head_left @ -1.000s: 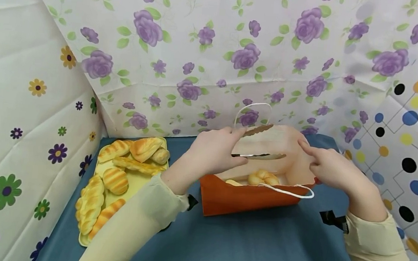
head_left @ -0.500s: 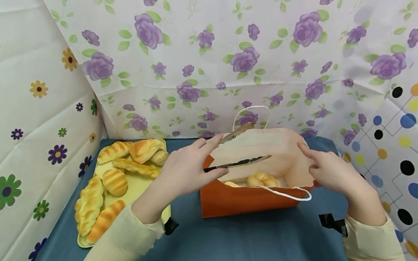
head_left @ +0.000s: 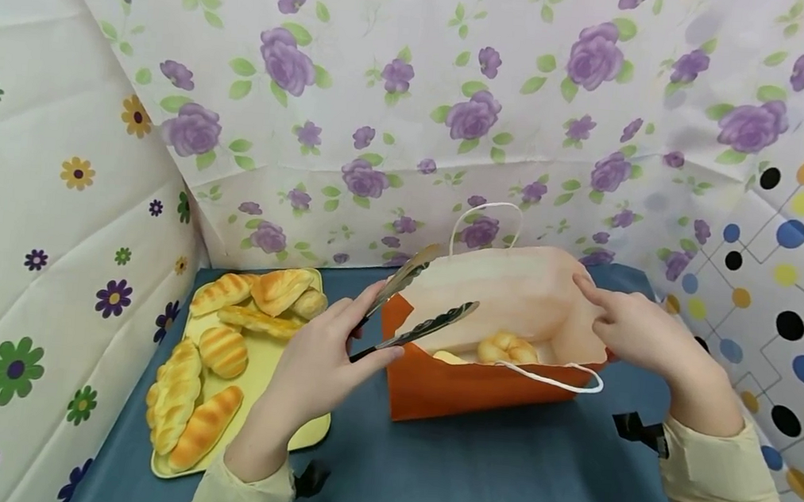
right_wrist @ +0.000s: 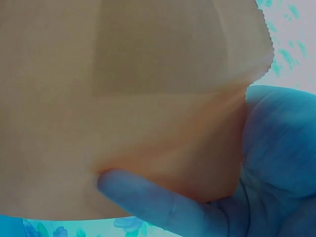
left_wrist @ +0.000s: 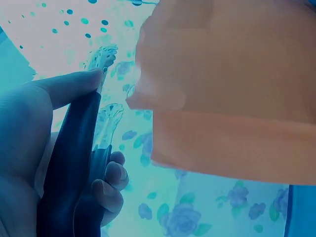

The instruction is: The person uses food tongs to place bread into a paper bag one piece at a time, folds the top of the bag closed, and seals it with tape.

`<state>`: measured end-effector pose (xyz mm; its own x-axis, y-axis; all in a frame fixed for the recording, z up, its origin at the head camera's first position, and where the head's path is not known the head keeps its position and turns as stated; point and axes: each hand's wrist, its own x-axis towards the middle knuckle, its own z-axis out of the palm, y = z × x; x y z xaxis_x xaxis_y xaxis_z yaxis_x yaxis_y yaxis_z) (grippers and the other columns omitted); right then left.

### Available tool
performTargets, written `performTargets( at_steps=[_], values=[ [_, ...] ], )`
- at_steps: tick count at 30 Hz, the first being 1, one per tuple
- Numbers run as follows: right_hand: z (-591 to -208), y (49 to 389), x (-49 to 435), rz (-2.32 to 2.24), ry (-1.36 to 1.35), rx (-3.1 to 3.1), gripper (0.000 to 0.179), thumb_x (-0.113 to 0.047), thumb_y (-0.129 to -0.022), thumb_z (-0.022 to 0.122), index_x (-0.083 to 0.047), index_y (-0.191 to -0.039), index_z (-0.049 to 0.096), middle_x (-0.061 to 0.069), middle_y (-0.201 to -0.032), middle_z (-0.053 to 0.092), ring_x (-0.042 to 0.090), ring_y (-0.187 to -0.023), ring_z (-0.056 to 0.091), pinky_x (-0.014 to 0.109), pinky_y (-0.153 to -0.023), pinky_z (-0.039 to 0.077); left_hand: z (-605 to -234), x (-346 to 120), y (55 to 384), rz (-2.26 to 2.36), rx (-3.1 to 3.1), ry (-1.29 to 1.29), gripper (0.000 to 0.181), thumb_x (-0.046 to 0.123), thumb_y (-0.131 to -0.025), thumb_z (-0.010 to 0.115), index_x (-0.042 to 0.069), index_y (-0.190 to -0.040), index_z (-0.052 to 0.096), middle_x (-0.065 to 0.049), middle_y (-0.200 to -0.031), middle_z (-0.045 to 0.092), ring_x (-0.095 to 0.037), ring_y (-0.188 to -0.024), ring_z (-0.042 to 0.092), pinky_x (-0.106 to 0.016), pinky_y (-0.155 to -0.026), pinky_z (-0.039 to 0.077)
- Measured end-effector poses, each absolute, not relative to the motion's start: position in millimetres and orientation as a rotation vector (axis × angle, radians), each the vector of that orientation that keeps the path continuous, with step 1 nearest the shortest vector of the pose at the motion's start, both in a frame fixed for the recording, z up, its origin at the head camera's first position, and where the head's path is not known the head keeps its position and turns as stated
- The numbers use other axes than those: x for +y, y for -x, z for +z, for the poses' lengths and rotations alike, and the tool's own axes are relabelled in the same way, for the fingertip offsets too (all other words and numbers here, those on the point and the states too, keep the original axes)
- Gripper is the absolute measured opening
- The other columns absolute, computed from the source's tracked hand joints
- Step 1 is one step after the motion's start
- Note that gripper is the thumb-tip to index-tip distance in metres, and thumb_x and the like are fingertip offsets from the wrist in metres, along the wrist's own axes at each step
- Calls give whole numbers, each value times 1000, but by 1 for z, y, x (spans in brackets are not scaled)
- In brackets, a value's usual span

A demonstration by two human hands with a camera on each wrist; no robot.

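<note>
My left hand (head_left: pixel 313 363) holds metal tongs (head_left: pixel 431 325) by their dark handles, thumb on one arm and fingers on the other. Their scalloped tips stand apart with nothing between them, left of and over the bag's left rim. An orange paper bag (head_left: pixel 483 394) with a pale inside lies with its mouth wide. A knotted bread roll (head_left: pixel 506 348) sits inside, beside a partly hidden yellowish piece. At the bag's right side my right hand (head_left: pixel 643 324) grips the edge, index finger stretched along it. In the right wrist view, one finger (right_wrist: pixel 148 195) presses the bag wall.
On the left, a yellow tray (head_left: pixel 259 362) carries several breads, among them a striped bun (head_left: pixel 223 349), a long roll (head_left: pixel 207 425) and a braided loaf (head_left: pixel 177 395). White string handles (head_left: pixel 556 376) stick out from the bag. Patterned curtains (head_left: pixel 388 82) enclose the blue tabletop (head_left: pixel 482 481).
The left hand with the tongs has moved left and toward me, from over the bag's mouth to its left side. The right hand and the bag have stayed nearly in place.
</note>
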<state>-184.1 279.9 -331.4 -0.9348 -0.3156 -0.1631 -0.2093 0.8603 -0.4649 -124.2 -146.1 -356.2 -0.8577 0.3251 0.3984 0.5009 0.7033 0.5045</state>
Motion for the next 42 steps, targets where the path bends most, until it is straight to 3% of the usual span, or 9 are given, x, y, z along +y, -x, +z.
performTargets(
  at_steps=[8,27,36,37,39,42],
  values=[
    [-334,185,283,-674,395,2808,71,-6,-105,45,-13,-172,22,2,-59,49,20,-47,42,31,-47,34,-366,-168,123,-986,-2622,603,77,53,-99,75,25,-165,45,2,-84,50,-12,-68,44,-33,-62,40],
    [-330,182,290,-652,374,2812,71,-7,-106,46,-14,-172,21,1,-59,45,20,-46,40,31,-46,34,-403,-236,98,-1020,-2639,325,77,39,-100,78,25,-167,41,-1,-78,47,-14,-60,43,-30,-57,37],
    [-335,183,285,-698,385,2796,71,-6,-104,45,-12,-172,23,0,-58,44,19,-46,39,31,-47,34,-408,-302,76,-817,-2930,-105,93,65,-103,60,9,-170,30,-7,-81,47,-23,-66,44,-35,-60,33],
    [-336,182,286,-699,383,2796,71,-6,-104,45,-12,-172,23,0,-58,44,19,-46,40,31,-47,34,-410,-309,74,-814,-2964,-142,96,67,-104,58,6,-170,26,-8,-83,49,-26,-70,48,-37,-62,37],
    [-335,182,287,-705,389,2799,71,-6,-105,45,-13,-172,23,0,-58,44,20,-46,40,32,-47,35,-412,-321,72,-818,-3037,-201,102,70,-105,52,1,-171,16,-22,-100,60,-41,-85,60,-48,-70,48],
    [-332,183,287,-696,403,2806,70,-6,-106,45,-14,-172,23,0,-58,44,19,-45,38,32,-46,34,-414,-336,72,-801,-3147,-257,107,74,-105,43,-3,-169,2,-31,-116,60,-48,-104,62,-61,-81,50]
  ],
)
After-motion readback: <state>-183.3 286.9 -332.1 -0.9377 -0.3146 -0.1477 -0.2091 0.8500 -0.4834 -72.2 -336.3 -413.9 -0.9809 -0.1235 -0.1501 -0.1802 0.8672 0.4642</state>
